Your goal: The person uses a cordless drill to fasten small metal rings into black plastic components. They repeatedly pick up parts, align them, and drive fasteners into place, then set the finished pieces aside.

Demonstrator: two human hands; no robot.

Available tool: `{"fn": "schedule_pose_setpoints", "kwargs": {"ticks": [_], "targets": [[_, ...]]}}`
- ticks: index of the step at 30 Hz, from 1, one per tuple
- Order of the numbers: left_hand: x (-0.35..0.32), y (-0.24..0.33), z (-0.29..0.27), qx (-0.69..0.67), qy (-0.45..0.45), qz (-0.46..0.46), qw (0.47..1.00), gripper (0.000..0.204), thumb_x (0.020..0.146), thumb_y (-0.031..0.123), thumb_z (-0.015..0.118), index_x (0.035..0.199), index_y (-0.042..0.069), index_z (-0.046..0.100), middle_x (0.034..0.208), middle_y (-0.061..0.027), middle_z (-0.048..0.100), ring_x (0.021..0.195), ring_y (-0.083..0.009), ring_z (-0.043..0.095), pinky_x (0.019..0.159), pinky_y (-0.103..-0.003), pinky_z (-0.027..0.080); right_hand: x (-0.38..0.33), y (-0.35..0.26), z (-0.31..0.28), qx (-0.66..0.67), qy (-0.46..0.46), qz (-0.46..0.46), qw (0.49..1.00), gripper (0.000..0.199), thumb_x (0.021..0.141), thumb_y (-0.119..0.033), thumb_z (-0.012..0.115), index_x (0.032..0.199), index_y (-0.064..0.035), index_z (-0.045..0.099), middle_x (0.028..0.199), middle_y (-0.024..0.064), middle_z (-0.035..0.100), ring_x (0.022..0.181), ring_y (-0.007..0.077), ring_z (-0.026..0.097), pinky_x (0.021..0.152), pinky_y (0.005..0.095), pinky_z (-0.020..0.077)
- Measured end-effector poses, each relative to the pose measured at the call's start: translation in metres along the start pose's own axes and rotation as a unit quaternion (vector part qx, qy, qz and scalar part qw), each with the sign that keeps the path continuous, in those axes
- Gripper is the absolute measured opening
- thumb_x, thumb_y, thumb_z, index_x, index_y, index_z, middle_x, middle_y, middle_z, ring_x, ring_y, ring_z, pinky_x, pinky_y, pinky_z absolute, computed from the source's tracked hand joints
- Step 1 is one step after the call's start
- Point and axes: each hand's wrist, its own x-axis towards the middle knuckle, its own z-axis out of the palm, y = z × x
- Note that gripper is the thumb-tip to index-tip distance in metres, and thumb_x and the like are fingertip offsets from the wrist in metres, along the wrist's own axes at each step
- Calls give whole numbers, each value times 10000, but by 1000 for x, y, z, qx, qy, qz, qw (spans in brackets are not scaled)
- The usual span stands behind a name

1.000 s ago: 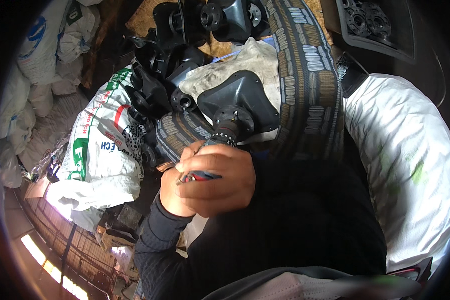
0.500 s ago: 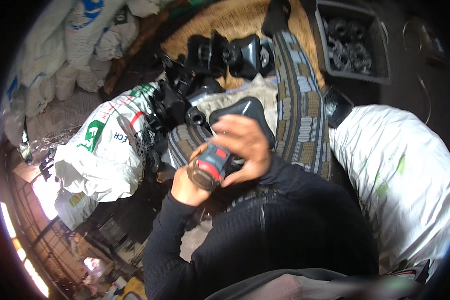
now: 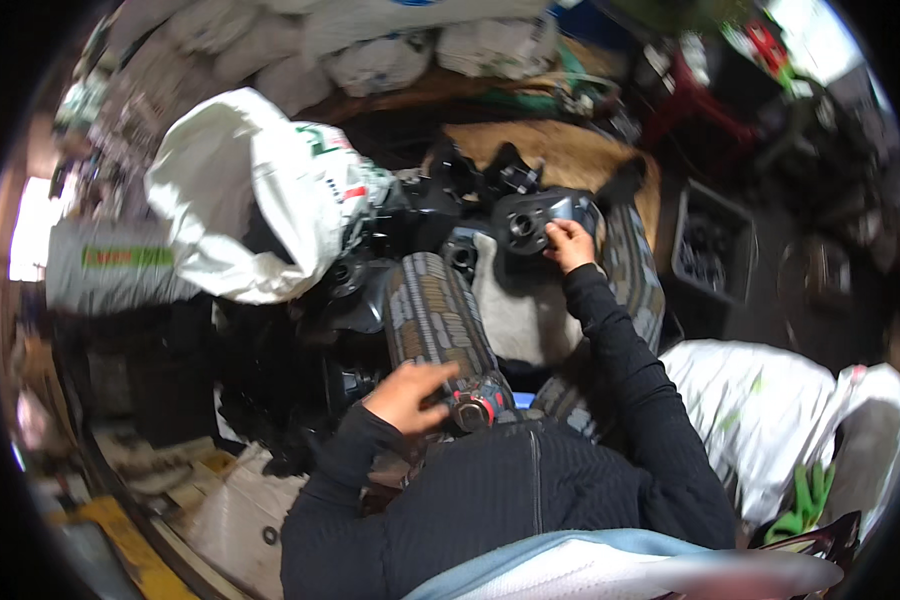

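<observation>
My right hand (image 3: pixel 570 245) reaches out over my lap. Its fingers are closed on the edge of a black moulded plastic part (image 3: pixel 524 227) with a round opening, beside similar black parts (image 3: pixel 452 172). Close to my body, my left hand (image 3: pixel 410 396) is open with its fingers stretched out, over my left thigh. Beside its fingertips a grey and red hand tool (image 3: pixel 474 402) with a round end lies on my lap. A pale cloth (image 3: pixel 525 315) is spread between my patterned trouser legs.
At the left, a white sack (image 3: pixel 270 200) gapes open. Another white sack (image 3: pixel 745 400) lies at my right, with a green glove (image 3: pixel 805 500) near it. A grey crate (image 3: pixel 715 240) of dark round parts stands at the far right. Behind the parts is a brown board (image 3: pixel 560 150).
My view has swung, showing more to the right. My left hand has let go of the grey and red tool. My right hand has moved away from it, outward to a black part.
</observation>
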Motion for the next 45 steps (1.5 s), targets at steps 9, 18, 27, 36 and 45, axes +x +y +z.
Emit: {"fn": "schedule_pose_setpoints", "kwargs": {"ticks": [9,18,27,36,45], "targets": [[49,-190,-250,54,582,-133,801,343,819,115,645,1154,47,616,975,-149,675,919,-219,663,761,-335,531,178,68,13,73,-23,110,991,85,842,-179,606,844,-127,539,604,23,495,498,200,477,562,429,486],[126,-277,-198,148,214,-554,791,668,765,391,666,1330,78,495,1479,-171,334,1231,-409,483,1022,-501,408,83,75,-26,87,-52,190,977,612,869,-97,629,1409,-130,342,1323,155,472,1052,348,596,793,488,521],[54,-361,-229,351,23,-312,883,409,755,270,673,1107,62,669,1051,-161,666,875,-297,655,784,-396,521,8,-4,-138,-27,-61,-4,998,300,939,-198,586,1209,-66,586,1152,80,637,1010,202,633,762,323,539],[-93,-229,-359,459,407,58,788,406,891,161,638,1283,98,552,965,-104,688,687,-149,650,594,-231,504,-111,29,-358,52,436,19,898,209,944,-144,528,1122,-107,630,974,24,689,737,79,619,557,238,508],[190,-15,-48,-340,33,-189,921,222,900,222,644,1021,42,595,830,-27,575,546,-131,597,401,-274,458,-32,-10,-368,-515,422,-96,739,194,823,-223,624,991,-192,715,962,71,702,949,287,636,846,397,500]]}}
